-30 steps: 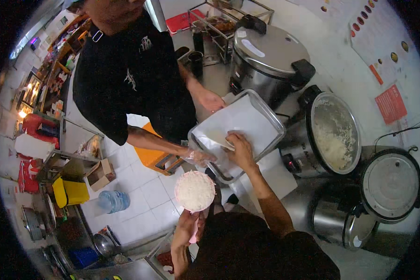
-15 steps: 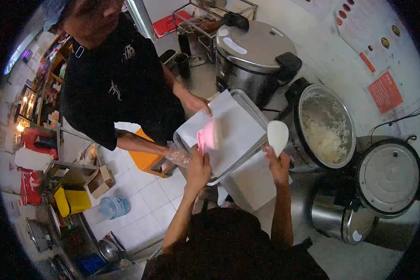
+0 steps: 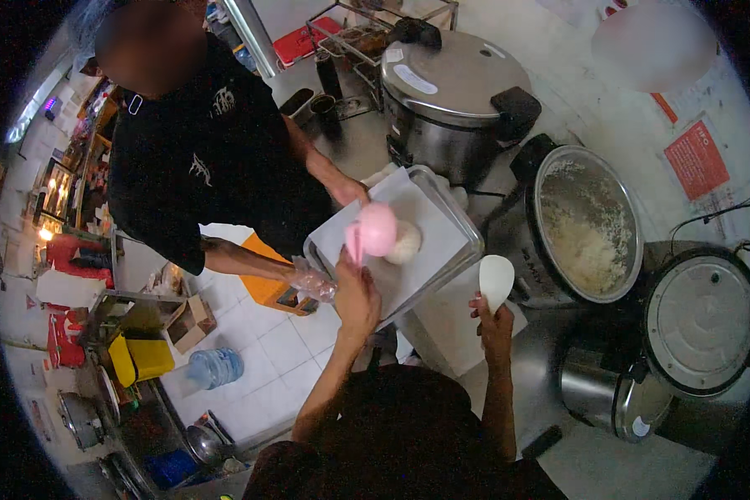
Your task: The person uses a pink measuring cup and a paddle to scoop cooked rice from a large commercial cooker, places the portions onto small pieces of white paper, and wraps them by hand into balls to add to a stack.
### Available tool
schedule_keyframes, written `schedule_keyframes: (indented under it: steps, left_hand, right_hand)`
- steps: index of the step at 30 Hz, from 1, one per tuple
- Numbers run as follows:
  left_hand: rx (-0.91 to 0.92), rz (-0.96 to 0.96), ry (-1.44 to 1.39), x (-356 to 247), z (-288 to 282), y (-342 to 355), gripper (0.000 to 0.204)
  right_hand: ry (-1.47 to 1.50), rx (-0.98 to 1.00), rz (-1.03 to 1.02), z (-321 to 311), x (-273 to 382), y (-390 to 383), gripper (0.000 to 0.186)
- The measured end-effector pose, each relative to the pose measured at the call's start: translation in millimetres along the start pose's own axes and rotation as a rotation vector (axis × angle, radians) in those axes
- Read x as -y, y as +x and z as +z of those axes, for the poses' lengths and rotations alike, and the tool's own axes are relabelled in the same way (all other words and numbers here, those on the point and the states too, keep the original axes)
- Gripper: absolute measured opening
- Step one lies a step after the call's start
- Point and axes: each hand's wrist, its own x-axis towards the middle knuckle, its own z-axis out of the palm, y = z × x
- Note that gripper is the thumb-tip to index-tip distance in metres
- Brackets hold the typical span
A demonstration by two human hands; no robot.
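My left hand (image 3: 358, 298) is closed round the handle of a pink bowl-shaped scoop (image 3: 377, 230). The scoop is tipped with its rounded back showing, over a metal tray (image 3: 473, 237) lined with white paper (image 3: 433, 218). Right beside the scoop a rounded mound of white rice (image 3: 405, 243) shows, partly hidden by it; whether they touch I cannot tell. To the right of the tray, my right hand (image 3: 495, 325) grips a white rice paddle (image 3: 497, 279), blade up. A co-worker's bare hand (image 3: 347, 190) and plastic-gloved hand (image 3: 312, 282) are at the tray's left side.
An open rice cooker (image 3: 532, 250) holding cooked rice (image 3: 587, 250) stands on the right. Behind the tray is a lidded cooker (image 3: 450, 75). A loose round lid (image 3: 700, 321) leans at the far right. An orange crate (image 3: 267, 279) and water jug (image 3: 215, 367) are at left.
The pink scoop has turned over, and the rice mound now shows clearly beside it. My right hand has lowered the paddle slightly toward me. The co-worker's hands stay at the tray.
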Motion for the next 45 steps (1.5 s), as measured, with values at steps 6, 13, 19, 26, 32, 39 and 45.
schedule_keyframes:
  steps: [6,13,19,26,32,39,45]
  left_hand:
    - [0.015,-0.592,-1.16,-15,-61,-8,0.032]
    - [0.903,-0.642,-1.183,-56,-69,-84,0.024]
    - [1.221,-0.521,-1.169,-89,-46,-73,0.024]
    - [1.334,-0.568,-1.16,-94,-8,-19,0.022]
    - [1.255,-0.887,-1.194,-82,25,20,0.022]
    - [1.327,-0.687,-1.084,-57,80,32,0.028]
    - [1.141,-0.542,-1.211,-137,113,72,0.037]
  right_hand:
    - [-0.13,-0.019,-0.201,-40,17,-25,0.023]
    - [-0.267,-0.357,-0.467,-121,106,-49,0.021]
    - [-0.738,-0.598,-0.515,-164,148,3,0.028]
    - [-1.674,-0.202,0.011,-193,145,159,0.026]
    - [-1.653,-0.191,0.134,-202,77,236,0.021]
    - [-1.701,-0.027,0.136,-195,97,233,0.018]
    - [-1.902,-0.213,0.136,-210,100,253,0.02]
